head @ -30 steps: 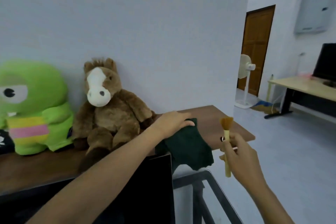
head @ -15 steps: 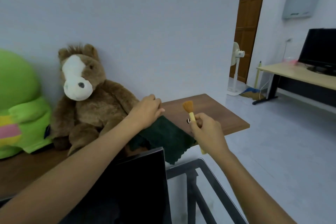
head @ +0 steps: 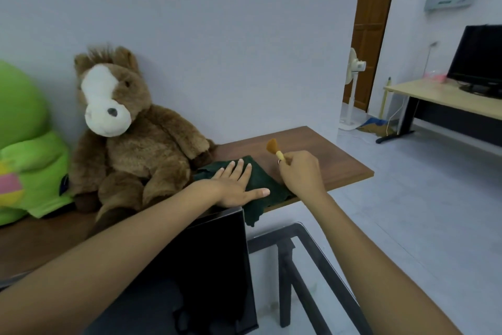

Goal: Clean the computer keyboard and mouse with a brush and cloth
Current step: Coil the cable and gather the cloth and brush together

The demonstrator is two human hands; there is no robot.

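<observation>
**deskrat:** Keyboard and mouse, where are they? Can't spot either one.

**me:** Not in view, can't tell you where they sit from here. What changed in the last second: I was carrying the cloth (head: 260, 185) bunched up in my left hand (head: 235, 185), and now it's lying on the brown shelf (head: 320, 150) beside the plush horse (head: 130, 128), one corner hanging off the front edge. My left fingers are out straight, flat on top of it, gripping nothing.

**deskrat:** And the brush?

**me:** The brush (head: 275, 150) has come down low over the shelf, bristles up. My right hand (head: 300, 173) has its fingers curled round the handle.

**deskrat:** So cleaning's over?

**me:** My guess, yeah: this looks like stowing the tools, brush goes down next.
</observation>
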